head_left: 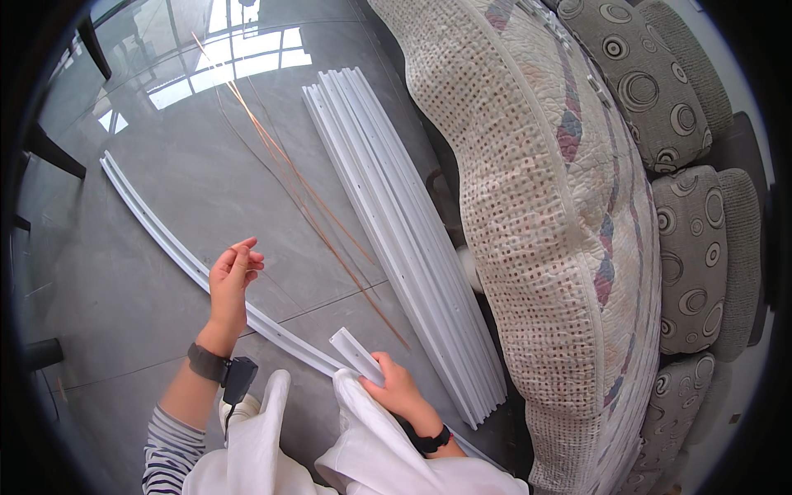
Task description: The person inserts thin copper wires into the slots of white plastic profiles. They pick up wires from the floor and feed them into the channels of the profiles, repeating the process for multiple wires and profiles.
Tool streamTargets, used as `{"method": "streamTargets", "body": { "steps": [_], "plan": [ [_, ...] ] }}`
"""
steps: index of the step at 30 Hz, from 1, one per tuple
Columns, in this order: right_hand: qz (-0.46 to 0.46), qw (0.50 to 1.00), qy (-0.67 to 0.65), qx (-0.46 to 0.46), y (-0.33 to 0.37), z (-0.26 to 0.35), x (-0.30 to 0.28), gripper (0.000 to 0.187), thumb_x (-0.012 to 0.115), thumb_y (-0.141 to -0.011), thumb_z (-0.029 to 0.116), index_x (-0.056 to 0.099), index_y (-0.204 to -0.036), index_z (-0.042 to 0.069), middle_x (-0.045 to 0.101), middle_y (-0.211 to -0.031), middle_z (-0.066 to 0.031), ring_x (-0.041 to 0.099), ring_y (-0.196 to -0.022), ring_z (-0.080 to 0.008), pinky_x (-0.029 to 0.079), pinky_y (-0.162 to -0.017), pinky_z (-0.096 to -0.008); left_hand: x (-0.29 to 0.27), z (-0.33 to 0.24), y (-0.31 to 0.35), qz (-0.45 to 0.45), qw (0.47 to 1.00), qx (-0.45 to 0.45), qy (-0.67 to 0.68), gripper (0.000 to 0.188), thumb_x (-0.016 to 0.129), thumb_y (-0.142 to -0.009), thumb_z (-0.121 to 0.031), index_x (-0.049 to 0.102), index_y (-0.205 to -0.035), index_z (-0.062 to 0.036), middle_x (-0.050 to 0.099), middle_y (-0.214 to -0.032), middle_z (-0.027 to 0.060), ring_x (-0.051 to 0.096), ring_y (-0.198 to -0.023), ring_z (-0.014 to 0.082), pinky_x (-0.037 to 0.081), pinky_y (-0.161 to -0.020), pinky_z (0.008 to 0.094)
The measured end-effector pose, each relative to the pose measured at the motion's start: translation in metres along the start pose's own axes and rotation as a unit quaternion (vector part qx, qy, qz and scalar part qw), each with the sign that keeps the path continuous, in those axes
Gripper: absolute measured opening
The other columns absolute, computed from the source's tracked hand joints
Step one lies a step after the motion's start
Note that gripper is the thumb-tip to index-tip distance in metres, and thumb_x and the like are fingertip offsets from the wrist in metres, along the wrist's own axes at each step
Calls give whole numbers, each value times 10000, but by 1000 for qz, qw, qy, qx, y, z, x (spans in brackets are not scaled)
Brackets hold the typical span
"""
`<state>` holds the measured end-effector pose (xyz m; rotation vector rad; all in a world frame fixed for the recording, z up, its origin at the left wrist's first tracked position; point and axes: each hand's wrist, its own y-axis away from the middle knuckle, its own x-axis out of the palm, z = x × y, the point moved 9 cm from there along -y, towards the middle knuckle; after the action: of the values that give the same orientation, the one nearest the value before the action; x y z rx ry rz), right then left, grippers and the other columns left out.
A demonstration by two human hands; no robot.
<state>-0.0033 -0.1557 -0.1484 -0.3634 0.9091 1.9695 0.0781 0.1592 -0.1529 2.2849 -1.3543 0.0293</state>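
Observation:
My right hand [399, 388] is wrapped round a white plastic or metal channel strip [355, 351], whose end points up and left over the floor. The strip's other part passes behind the hand and wrist. My left hand [234, 279] hovers above a long white channel strip [153, 216] on the floor. Its thumb and fingers are pressed together; anything thin between them is too small to make out. That long strip looks curved and runs from the far left toward my knees, where white cloth [346, 412] over my legs hides its near end.
A bundle of white channel strips [396, 239] lies on the grey tiled floor [272, 206] to the right. Thin brown rods [309, 194] lie left of it. A sofa with a quilted cover [536, 181] and patterned cushions [693, 256] borders the right. Dark furniture legs [58, 153] stand left.

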Motion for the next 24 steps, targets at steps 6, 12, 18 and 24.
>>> {"method": "streamTargets", "body": {
  "steps": [6, 12, 18, 24],
  "plan": [
    [1, 1000, 20, 4, 4, -10, -2, 454, 674, -832, 277, 499, -1184, 49, 649, -1012, -240, 626, -926, -429, 505, -790, -462, 5, 30, 0, 36, 998, -36, 34, 307, 552, -989, -306, 652, -1064, -26, 669, -896, 18, 601, -811, 88, 455, -750, 224],
    [-2, 998, 59, 15, 13, -20, -3, 467, 682, -832, 282, 495, -1190, 48, 647, -996, -253, 631, -909, -435, 507, -773, -466, 20, 54, 25, 33, 995, -82, 40, 285, 544, -994, -295, 647, -1041, -34, 667, -889, 12, 603, -804, 88, 450, -734, 218],
    [15, 1000, 20, 0, 19, -22, -3, 486, 709, -814, 260, 491, -1193, 48, 651, -960, -253, 643, -890, -429, 511, -745, -451, 28, 43, 19, 121, 985, -121, -16, 262, 538, -997, -281, 648, -1011, -44, 659, -856, 1, 587, -782, 70, 448, -723, 210],
    [25, 999, -4, -34, 19, -12, 6, 426, 689, -824, 216, 495, -1156, 33, 648, -951, -243, 639, -879, -424, 507, -732, -446, 37, 48, 27, 149, 982, -119, -11, 269, 537, -998, -286, 643, -996, -40, 658, -848, 5, 580, -771, 70, 459, -730, 217]
  ]
}}
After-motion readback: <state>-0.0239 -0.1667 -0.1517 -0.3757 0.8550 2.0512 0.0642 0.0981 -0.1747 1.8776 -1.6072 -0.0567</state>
